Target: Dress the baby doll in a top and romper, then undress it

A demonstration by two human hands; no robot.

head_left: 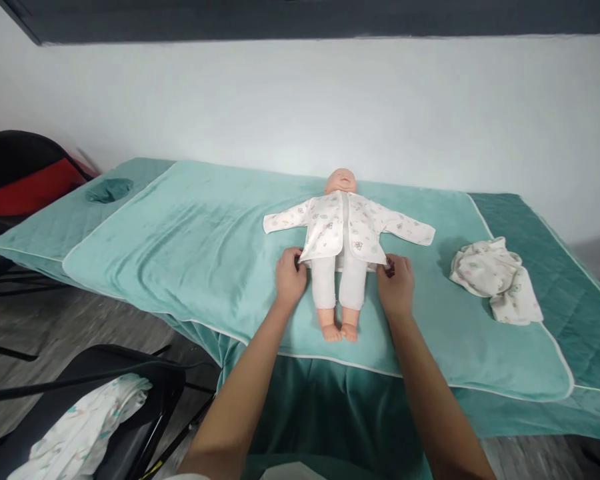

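A baby doll (pixel 341 181) lies on its back on the green cover, its bare feet toward me. It wears a white printed baby jacket (pixel 325 223) with sleeves spread out to both sides, and white trousers (pixel 324 283). My left hand (pixel 291 279) is closed in a pinch at the jacket's lower left corner. At the lower right corner, my right hand (pixel 398 285) pinches the hem in the same way. The fingertips of both hands are partly hidden. The doll's own hands do not show beyond the cuffs.
A crumpled white printed garment (pixel 495 277) lies to the right on the green cover (pixel 195 240) of the long massage table. The table has a face hole (pixel 109 191) at its left end. Another printed cloth (pixel 87 427) rests on a black chair (pixel 165 393) at lower left.
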